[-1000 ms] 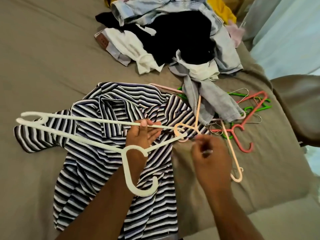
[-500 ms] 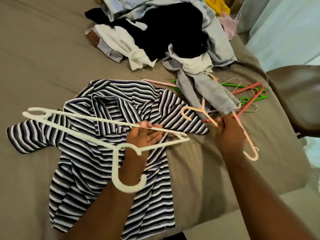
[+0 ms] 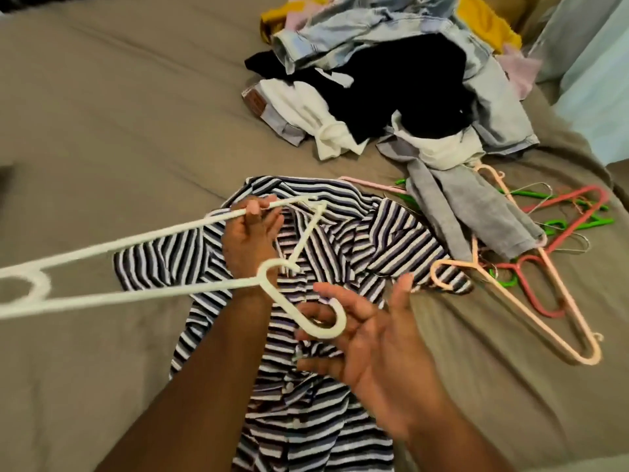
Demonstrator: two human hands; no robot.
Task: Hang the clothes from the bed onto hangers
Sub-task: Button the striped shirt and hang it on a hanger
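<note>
A white hanger [image 3: 153, 294] is sticking out to the left, its top bar pinched in the left hand [image 3: 250, 240], fingers curled round it. Under both hands a striped shirt [image 3: 340, 233] is lying spread on the bed [image 3: 119, 114]. The right hand [image 3: 371, 338] is hovering open, palm up, fingers spread by the hanger's hook, holding nothing. Further right, coloured hangers [image 3: 567, 301] are lying beside the clothes pile [image 3: 408, 80].
</note>
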